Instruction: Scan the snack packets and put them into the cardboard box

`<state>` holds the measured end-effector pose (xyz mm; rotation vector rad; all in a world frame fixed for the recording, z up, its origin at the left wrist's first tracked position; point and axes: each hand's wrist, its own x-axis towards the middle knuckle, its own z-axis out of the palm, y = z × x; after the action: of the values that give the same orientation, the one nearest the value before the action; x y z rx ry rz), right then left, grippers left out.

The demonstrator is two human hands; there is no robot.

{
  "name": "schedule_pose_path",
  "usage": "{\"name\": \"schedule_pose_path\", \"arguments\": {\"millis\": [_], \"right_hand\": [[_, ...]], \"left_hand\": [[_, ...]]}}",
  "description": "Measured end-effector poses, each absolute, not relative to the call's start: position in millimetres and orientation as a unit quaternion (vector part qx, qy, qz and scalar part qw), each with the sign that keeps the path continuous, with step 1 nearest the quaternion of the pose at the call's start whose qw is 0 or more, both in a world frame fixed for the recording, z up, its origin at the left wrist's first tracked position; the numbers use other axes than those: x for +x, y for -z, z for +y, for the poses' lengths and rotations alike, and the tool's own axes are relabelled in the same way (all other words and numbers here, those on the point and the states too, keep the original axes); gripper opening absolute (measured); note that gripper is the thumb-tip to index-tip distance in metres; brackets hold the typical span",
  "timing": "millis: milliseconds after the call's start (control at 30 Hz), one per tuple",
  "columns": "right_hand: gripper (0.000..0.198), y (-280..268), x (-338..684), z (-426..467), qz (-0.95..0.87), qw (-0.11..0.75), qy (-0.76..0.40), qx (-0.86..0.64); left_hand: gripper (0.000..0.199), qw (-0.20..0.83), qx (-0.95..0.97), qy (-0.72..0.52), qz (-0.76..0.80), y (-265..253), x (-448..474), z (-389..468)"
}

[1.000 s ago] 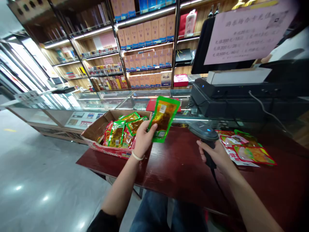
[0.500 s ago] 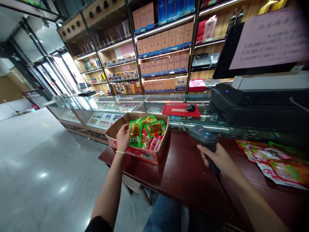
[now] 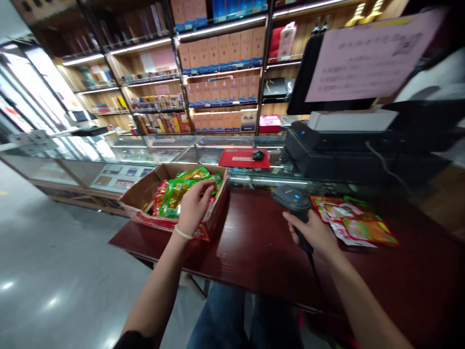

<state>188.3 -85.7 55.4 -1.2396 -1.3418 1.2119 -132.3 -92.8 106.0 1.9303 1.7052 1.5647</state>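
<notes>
My left hand [image 3: 196,206] is over the right front part of a cardboard box [image 3: 145,218]. Its fingers are bent, with a small gap between thumb and forefinger and nothing visible in them; some fingertips are hidden. Green and gold snack packets [image 3: 174,196] fill the box, with red ones among them. My right hand [image 3: 314,232] is wrapped round the handle of a black barcode scanner [image 3: 296,203], which is held above the dark red table with its blue light lit. Right of the scanner lies a small pile of red and green snack packets [image 3: 358,223].
The box stands on the left of the table [image 3: 250,252]. Behind is a glass display counter [image 3: 160,145] with a red mat [image 3: 236,158] and a mouse [image 3: 258,155]. A black checkout machine [image 3: 327,150] stands back right, a pink sheet [image 3: 363,63] on its screen. Stocked shelves line the wall.
My left hand has moved from the box's left side to its right, away from the green packet it touched. The view has turned right. My right hand still holds the scanner.
</notes>
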Motion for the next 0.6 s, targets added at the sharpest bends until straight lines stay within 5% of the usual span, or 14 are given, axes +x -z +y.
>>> {"name": "schedule_pose_path", "arguments": {"millis": [600], "right_hand": [[0.043,-29,380,-158,-0.397,0.528,-0.390,-0.641]], "left_hand": [[0.021,0.212,0.810,-0.375,0.398,-12,142,-18]]}}
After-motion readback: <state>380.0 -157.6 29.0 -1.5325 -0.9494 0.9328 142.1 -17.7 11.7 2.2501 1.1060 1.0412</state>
